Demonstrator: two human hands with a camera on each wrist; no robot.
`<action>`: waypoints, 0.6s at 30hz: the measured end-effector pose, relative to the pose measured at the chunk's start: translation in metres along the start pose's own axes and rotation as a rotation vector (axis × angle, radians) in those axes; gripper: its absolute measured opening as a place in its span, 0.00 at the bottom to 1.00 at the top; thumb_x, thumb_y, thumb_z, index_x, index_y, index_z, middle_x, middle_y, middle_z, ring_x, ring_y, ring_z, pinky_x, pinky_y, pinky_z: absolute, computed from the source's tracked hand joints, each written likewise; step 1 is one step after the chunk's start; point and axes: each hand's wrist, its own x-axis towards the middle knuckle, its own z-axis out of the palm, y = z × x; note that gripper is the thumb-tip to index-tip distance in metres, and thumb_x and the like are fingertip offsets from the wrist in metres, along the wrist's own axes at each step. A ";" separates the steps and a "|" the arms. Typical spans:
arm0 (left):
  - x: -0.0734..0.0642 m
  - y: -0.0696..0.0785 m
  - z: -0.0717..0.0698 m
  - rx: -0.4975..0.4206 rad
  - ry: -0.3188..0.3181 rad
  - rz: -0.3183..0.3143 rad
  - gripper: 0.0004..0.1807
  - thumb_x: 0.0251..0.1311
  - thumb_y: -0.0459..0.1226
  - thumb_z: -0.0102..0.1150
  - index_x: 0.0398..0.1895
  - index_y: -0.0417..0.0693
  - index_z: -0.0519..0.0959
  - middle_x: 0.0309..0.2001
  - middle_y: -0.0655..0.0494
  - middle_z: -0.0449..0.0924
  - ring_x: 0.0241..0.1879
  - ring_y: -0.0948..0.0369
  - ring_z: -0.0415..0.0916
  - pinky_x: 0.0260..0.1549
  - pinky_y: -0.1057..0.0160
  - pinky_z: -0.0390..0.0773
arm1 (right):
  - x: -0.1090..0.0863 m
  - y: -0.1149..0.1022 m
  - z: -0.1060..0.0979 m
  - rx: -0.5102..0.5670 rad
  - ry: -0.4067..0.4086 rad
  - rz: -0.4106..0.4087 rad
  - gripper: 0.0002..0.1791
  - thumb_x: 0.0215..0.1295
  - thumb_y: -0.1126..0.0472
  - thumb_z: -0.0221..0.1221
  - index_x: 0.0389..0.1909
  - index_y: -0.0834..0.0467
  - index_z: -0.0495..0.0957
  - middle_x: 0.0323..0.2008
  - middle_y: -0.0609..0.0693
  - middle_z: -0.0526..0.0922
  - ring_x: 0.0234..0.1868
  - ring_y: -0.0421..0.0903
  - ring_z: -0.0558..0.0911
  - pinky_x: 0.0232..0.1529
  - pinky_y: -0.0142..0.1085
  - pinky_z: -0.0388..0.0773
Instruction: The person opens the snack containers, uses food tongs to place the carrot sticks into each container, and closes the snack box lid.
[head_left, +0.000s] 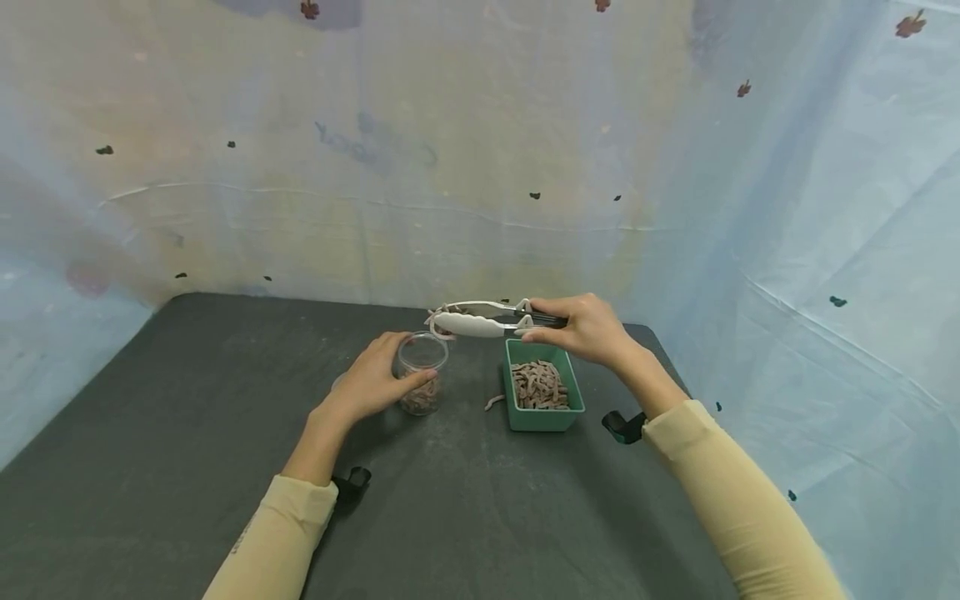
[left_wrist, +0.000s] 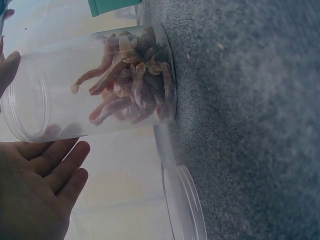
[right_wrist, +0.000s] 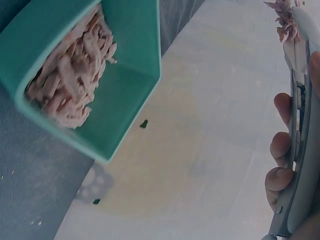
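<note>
White tongs [head_left: 480, 326] in right grip [head_left: 583, 329], jar [left_wrist: 95, 85] in left grip [head_left: 375, 379].

On the table [head_left: 450, 508], jar [left_wrist: 62, 92] with strips [left_wrist: 135, 85] inside stands left of tub [head_left: 543, 422] holding more strips [head_left: 538, 386], one loose strip [head_left: 494, 402] between them, lid [left_wrist: 187, 205] left of jar, tongs [head_left: 480, 326] above table, tips [head_left: 442, 323] toward jar.

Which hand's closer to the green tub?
Right. Right hand is close, raised higher than the tub's rim, holding tongs; left hand is farther off, to its left, gripping the clear jar.
</note>
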 end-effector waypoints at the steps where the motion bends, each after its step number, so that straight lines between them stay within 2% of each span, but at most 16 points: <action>1: 0.000 0.000 0.000 -0.001 -0.002 0.000 0.50 0.66 0.65 0.62 0.79 0.42 0.61 0.75 0.37 0.62 0.73 0.38 0.61 0.66 0.32 0.68 | 0.002 -0.001 0.002 0.005 -0.003 0.001 0.34 0.64 0.48 0.73 0.68 0.56 0.79 0.56 0.57 0.86 0.12 0.36 0.55 0.26 0.38 0.67; 6: 0.000 0.000 0.000 -0.005 -0.008 -0.003 0.51 0.66 0.65 0.61 0.80 0.41 0.60 0.76 0.38 0.61 0.74 0.38 0.61 0.66 0.33 0.68 | 0.012 -0.008 0.011 0.006 -0.032 0.021 0.35 0.63 0.45 0.72 0.69 0.54 0.78 0.56 0.56 0.87 0.13 0.38 0.60 0.23 0.37 0.63; 10: 0.000 0.000 -0.001 0.002 -0.002 -0.002 0.53 0.66 0.65 0.61 0.81 0.39 0.58 0.76 0.36 0.60 0.74 0.37 0.61 0.67 0.32 0.67 | 0.019 -0.013 0.018 -0.012 -0.067 0.040 0.36 0.63 0.43 0.71 0.70 0.51 0.77 0.58 0.54 0.86 0.14 0.39 0.59 0.22 0.36 0.59; 14: 0.000 0.001 -0.001 0.006 -0.004 -0.016 0.55 0.66 0.66 0.61 0.81 0.36 0.56 0.76 0.34 0.59 0.74 0.36 0.59 0.68 0.32 0.66 | 0.022 -0.017 0.024 -0.028 -0.106 0.032 0.36 0.64 0.42 0.71 0.71 0.50 0.77 0.59 0.52 0.86 0.14 0.39 0.60 0.20 0.35 0.57; 18: -0.001 0.001 0.000 0.006 -0.005 -0.027 0.55 0.66 0.66 0.60 0.80 0.36 0.57 0.76 0.34 0.59 0.74 0.36 0.60 0.67 0.32 0.66 | 0.024 -0.018 0.028 -0.043 -0.143 0.011 0.36 0.64 0.41 0.70 0.71 0.51 0.77 0.59 0.52 0.85 0.13 0.37 0.63 0.20 0.34 0.58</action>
